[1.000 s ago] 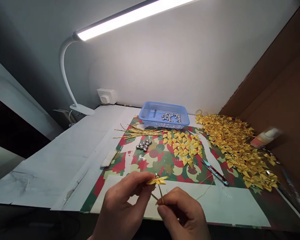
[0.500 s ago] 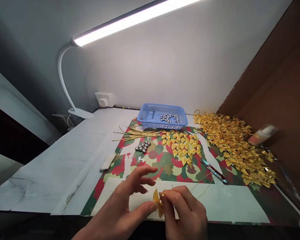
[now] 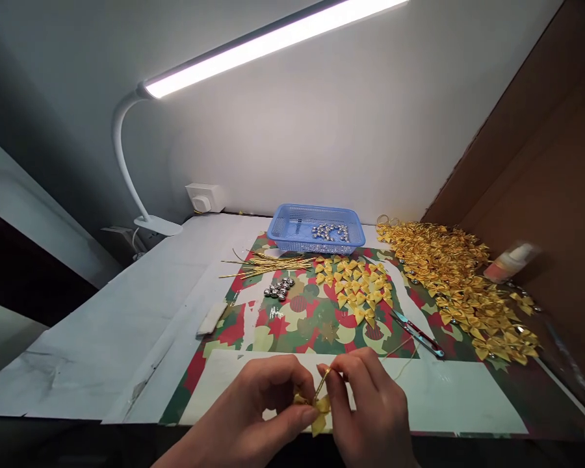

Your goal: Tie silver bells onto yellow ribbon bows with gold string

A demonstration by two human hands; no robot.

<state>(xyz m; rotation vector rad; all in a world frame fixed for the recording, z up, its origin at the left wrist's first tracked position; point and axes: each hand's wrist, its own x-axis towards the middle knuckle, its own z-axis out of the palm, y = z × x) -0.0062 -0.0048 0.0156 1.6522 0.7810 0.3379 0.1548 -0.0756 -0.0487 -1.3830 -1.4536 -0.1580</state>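
head view: small yellow satin ribbon bow (image 3: 318, 416) sat at near desk (image 3: 127, 312) edge, pinched by left hand (image 3: 253, 416); right hand (image 3: 370, 416) grip narrow on thin gold wire (image 3: 322, 383), rising upright from bow.

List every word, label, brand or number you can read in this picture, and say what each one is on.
No text can be read anywhere.
The bottle at the right edge is blurred; any label on it cannot be read.
The patterned paper shows only coloured shapes, no letters.
The wall socket shows no marking that can be read.
The blue basket and the scissors bear no visible print.
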